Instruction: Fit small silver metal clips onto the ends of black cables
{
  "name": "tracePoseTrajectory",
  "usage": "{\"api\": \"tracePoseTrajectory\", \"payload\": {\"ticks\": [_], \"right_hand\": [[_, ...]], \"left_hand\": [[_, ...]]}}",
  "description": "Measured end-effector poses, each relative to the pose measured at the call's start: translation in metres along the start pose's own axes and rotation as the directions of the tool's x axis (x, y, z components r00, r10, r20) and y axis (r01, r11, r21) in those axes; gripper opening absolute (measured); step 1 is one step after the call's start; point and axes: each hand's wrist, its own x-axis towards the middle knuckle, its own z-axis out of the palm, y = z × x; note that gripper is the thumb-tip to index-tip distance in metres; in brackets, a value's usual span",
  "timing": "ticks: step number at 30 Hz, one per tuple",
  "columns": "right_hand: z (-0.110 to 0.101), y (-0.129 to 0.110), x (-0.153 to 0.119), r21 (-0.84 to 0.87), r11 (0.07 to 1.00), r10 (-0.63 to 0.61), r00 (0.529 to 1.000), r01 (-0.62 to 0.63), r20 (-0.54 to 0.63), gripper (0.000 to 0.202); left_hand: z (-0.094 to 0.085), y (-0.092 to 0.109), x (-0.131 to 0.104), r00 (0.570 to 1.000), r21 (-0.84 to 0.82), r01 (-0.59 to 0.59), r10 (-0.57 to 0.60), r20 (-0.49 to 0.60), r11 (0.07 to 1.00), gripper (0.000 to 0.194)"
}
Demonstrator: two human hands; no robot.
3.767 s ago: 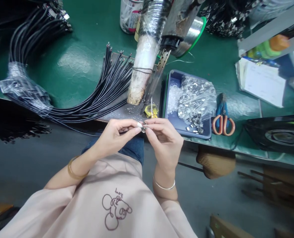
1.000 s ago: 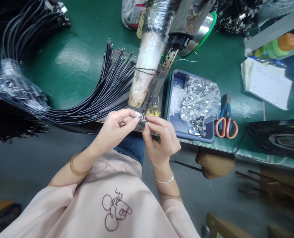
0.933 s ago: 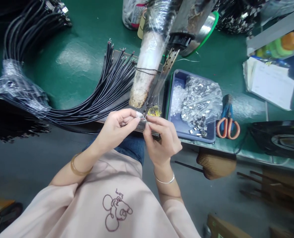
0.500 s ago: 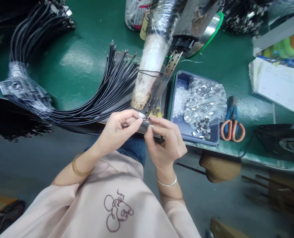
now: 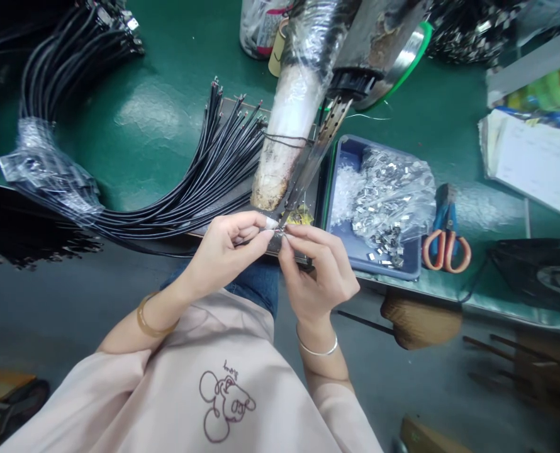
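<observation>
My left hand [image 5: 235, 242] is closed in a pinch, thumb against a forefinger with a white wrap at its tip. What it grips is mostly hidden; a black cable runs beneath this hand from the left. Facing it, my right hand [image 5: 320, 261] pinches a tiny shiny metal piece [image 5: 281, 230], too small to make out well. The fingertips of both hands nearly meet. Directly above them, a mounted soldering iron [image 5: 315, 151] points its tip down at the metal piece. Beside the iron hangs a stained white tube [image 5: 280, 132] wrapped in plastic film.
A bundle of black cables [image 5: 185, 189] curves in from the left. At right are a blue tray [image 5: 409, 270] of small metal connectors [image 5: 388, 207], orange-handled cutters [image 5: 445, 242] and papers [image 5: 535, 157]. A green-rimmed solder spool [image 5: 409, 63] stands behind the iron.
My right thumb has moved up closer to its forefinger, and the fingertips sit nearer the iron's tip. My left hand keeps its pinch. The whole view has shifted slightly.
</observation>
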Motion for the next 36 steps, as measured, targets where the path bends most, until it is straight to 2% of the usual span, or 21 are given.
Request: {"api": "tracePoseTrajectory", "payload": {"ticks": [5, 10, 17, 21, 27, 32, 36], "right_hand": [[-0.0012, -0.0019, 0.0000, 0.003, 1.000, 0.004, 1.000, -0.004, 0.002, 0.021], [-0.0003, 0.0002, -0.0023, 0.017, 1.000, 0.012, 1.000, -0.012, 0.000, 0.018], [0.0014, -0.0009, 0.0014, 0.005, 1.000, 0.015, 1.000, -0.015, -0.013, 0.021], [0.0007, -0.0037, 0.0025, 0.000, 1.000, 0.012, 1.000, -0.012, -0.022, 0.022], [-0.0004, -0.0008, -0.0034, 0.011, 1.000, -0.019, 1.000, 0.019, -0.011, 0.017], [-0.0021, 0.0008, -0.0063, -0.018, 0.999, -0.051, 0.999, 0.051, 0.000, 0.017], [-0.0039, -0.0021, -0.0035, 0.023, 1.000, -0.007, 1.000, 0.007, 0.012, 0.020]], "left_hand": [[-0.0022, 0.0020, -0.0006, 0.999, 0.032, -0.036, 0.035, 0.006, 0.999, 0.015], [-0.0036, 0.0022, 0.0010, 0.998, 0.017, -0.005, 0.004, 0.056, 1.000, 0.015], [-0.0025, 0.0029, 0.0021, 1.000, 0.029, -0.016, 0.016, 0.018, 0.999, 0.013], [-0.0029, 0.0045, 0.0014, 0.999, 0.040, -0.029, 0.027, 0.035, 0.999, 0.013], [-0.0060, 0.0000, 0.0030, 0.995, -0.018, 0.058, -0.057, 0.078, 0.998, 0.016], [-0.0078, 0.0004, 0.0036, 0.995, -0.050, 0.076, -0.072, 0.072, 0.996, 0.022], [-0.0076, 0.0039, 0.0019, 0.996, -0.017, 0.079, -0.079, 0.042, 0.997, 0.024]]}}
